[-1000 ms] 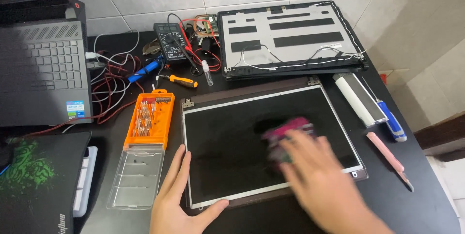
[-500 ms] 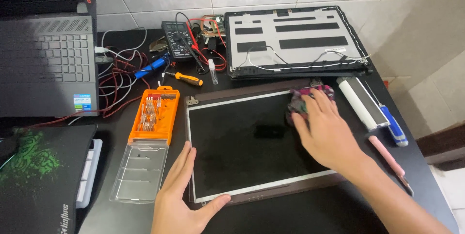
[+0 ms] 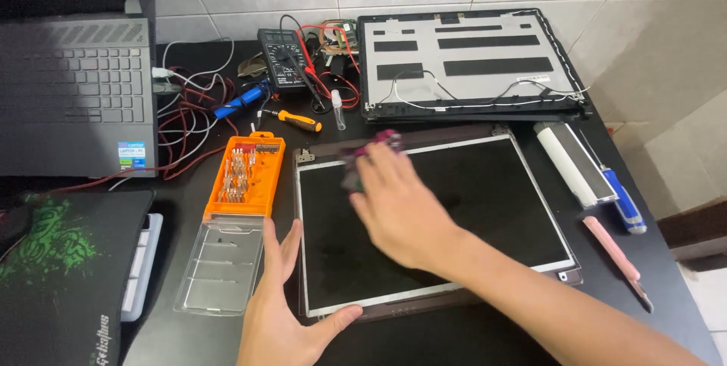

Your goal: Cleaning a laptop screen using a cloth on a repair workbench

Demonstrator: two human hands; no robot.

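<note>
The right hand (image 3: 397,211) lies palm down on the bare laptop display panel (image 3: 485,207), fingers together and pressed over a small magenta cloth (image 3: 369,155) that shows blurred just beyond the fingertips, near the panel's far left corner; whether the fingers curl around the cloth or only press on it cannot be told. The left hand (image 3: 284,309) rests flat on the black table (image 3: 454,336) at the panel's near left corner, fingers held straight and together along the panel's left edge, thumb spread wide and touching its near edge, so the corner sits in the fork of the hand. Just left of that hand's fingertips lies the clear lid (image 3: 216,264) of an orange screwdriver bit case (image 3: 246,175), opened flat, the orange tray on the far side. Beyond the right hand, near the cloth, lie a small orange-handled screwdriver (image 3: 297,119) and a small clear bottle (image 3: 338,109), and farther off a black multimeter (image 3: 280,59) among red and black leads. Farther still to the right of that stands the detached laptop lid shell (image 3: 469,63), its grey inner face up with thin cables across it. Well to the right of the right forearm lie a white lint roller (image 3: 577,163) with a blue handle and a pink pen-like tool (image 3: 615,252). Far left of the left hand sit an open laptop (image 3: 76,93) and a black mouse pad (image 3: 57,260) with green print.
</note>
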